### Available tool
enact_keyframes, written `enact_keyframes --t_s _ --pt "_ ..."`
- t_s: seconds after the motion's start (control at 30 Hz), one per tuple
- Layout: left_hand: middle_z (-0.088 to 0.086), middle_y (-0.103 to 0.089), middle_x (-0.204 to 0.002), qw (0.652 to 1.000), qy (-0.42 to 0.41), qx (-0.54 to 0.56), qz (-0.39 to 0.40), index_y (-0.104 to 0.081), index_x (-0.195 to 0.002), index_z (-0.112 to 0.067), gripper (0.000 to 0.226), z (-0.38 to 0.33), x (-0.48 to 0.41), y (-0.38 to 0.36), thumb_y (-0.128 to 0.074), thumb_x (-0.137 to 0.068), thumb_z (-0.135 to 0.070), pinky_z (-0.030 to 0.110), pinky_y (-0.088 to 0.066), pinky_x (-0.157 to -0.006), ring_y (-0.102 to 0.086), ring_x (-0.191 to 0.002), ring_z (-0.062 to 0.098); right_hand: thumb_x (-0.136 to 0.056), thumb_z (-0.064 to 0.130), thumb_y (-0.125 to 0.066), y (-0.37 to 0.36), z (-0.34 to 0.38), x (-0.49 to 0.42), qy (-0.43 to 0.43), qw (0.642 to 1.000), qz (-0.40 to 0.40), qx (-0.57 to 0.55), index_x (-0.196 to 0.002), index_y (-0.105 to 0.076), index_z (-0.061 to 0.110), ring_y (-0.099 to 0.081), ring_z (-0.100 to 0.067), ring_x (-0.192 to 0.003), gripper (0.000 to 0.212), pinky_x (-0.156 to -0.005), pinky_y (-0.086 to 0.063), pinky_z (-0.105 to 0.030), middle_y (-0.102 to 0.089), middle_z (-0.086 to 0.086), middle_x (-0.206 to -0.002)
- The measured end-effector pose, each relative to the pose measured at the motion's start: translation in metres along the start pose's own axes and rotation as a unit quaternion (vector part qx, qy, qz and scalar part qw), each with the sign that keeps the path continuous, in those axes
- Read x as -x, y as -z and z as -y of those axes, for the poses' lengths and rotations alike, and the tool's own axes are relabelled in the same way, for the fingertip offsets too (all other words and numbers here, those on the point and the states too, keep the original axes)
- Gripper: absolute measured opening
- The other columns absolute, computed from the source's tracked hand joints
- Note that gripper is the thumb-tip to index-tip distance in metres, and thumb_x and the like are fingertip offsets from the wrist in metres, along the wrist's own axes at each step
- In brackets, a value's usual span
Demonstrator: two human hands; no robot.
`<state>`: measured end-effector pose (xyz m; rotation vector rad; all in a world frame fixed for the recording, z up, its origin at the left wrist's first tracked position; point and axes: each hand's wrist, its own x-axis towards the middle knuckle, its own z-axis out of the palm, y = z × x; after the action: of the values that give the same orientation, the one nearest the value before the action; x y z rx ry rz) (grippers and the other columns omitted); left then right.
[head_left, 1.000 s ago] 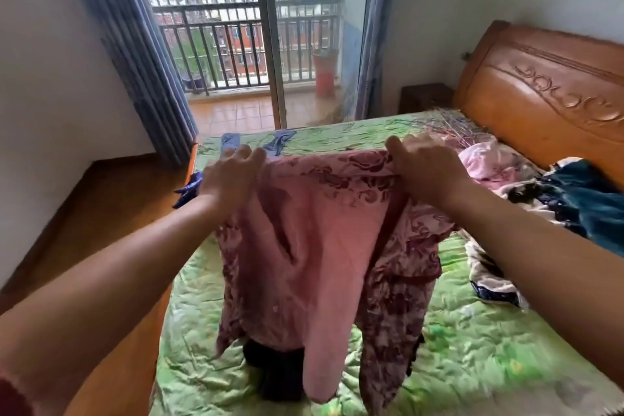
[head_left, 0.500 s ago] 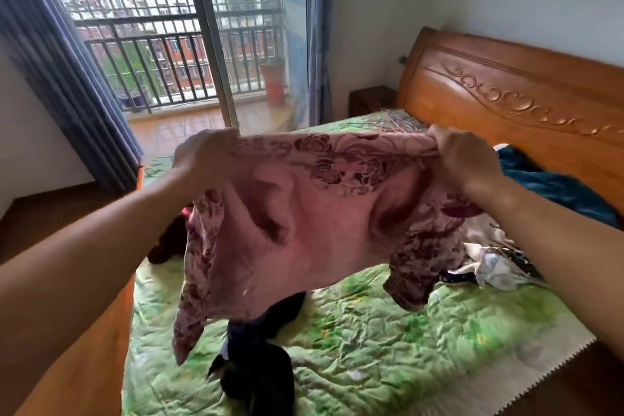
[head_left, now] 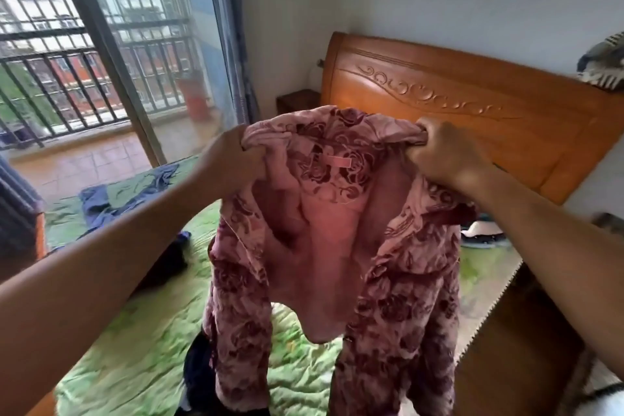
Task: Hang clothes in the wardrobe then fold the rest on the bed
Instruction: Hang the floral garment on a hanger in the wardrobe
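Item, beyond my left hand and to its left: sliding glass door (head_left: pixel 111 54), balcony railing (head_left: pixel 84 54) behind it. Item, below and left of that hand: blue garment (head_left: pixel 101 206), crumpled on the green bedspread (head_left: pixel 135 348). Item: my left hand (head_left: pixel 236 159), fingers curled tight round the bunched left end of the collar. Item, between my two hands and hanging down from them: pink floral jacket (head_left: pixel 337 246), held up over the bed, front open, plain pink lining and hanging loop facing me, sleeves dangling at either side. Item, low under the left sleeve: dark garment (head_left: pixel 199 375) on the bedspread, partly hidden. Item: my right hand (head_left: pixel 445 155), fingers closed in a fist on the right end of the collar. Item, beyond that hand: carved wooden headboard (head_left: pixel 472 118). Item, below my right wrist: loose clothes (head_left: pixel 483 233), mostly hidden by the jacket. Item, far up to the right: striped cloth (head_left: pixel 604 61) on the headboard top.
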<state>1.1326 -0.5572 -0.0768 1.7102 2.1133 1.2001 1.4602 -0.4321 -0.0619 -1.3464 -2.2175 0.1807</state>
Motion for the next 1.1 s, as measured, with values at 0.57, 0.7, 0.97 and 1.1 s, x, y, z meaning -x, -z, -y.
enact_keyframes --t_s 0.57,0.7,0.97,1.1 --pt "-0.028 -0.065 -0.064 0.951 -0.172 0.167 0.193 -0.066 -0.077 -0.047 0.020 -0.180 0.016 -0.187 -0.049 -0.067 -0.044 0.008 -0.040 -0.048 -0.055 -0.054 -0.010 -0.088 0.023 -0.066 0.110 -0.137 0.158 -0.164 0.981 -0.089 -0.061 -0.094 -0.064 0.015 -0.061 -0.023 -0.080 0.011 -0.067 -0.041 -0.034 -0.066 0.000 -0.084" --pt "-0.029 -0.065 -0.067 0.936 -0.213 0.169 0.225 -0.067 -0.079 -0.033 0.024 -0.222 0.026 -0.220 -0.049 -0.069 -0.044 0.005 -0.039 -0.052 -0.057 -0.060 -0.014 -0.089 0.027 -0.066 0.138 -0.158 0.190 -0.195 0.974 -0.102 -0.046 -0.096 -0.064 0.023 -0.059 -0.014 -0.079 0.008 -0.065 -0.041 -0.026 -0.064 0.011 -0.083" --pt "-0.007 -0.065 -0.065 0.879 -0.313 0.161 0.323 -0.067 -0.083 -0.014 0.025 -0.294 0.045 -0.278 -0.051 -0.075 -0.031 0.013 -0.041 -0.056 -0.053 -0.059 -0.006 -0.090 0.031 -0.065 0.181 -0.167 0.258 -0.288 0.947 -0.142 -0.005 -0.092 -0.058 0.037 -0.061 -0.004 -0.079 0.009 -0.065 -0.044 -0.021 -0.066 0.016 -0.086" --pt "-0.011 -0.062 -0.064 0.814 -0.367 0.190 0.407 -0.064 -0.075 -0.019 0.019 -0.342 0.064 -0.302 -0.051 -0.073 -0.032 0.021 -0.044 -0.060 -0.049 -0.061 -0.002 -0.089 0.030 -0.064 0.196 -0.155 0.297 -0.351 0.918 -0.181 0.023 -0.089 -0.054 0.031 -0.058 0.001 -0.073 0.010 -0.062 -0.042 -0.022 -0.064 0.017 -0.081"
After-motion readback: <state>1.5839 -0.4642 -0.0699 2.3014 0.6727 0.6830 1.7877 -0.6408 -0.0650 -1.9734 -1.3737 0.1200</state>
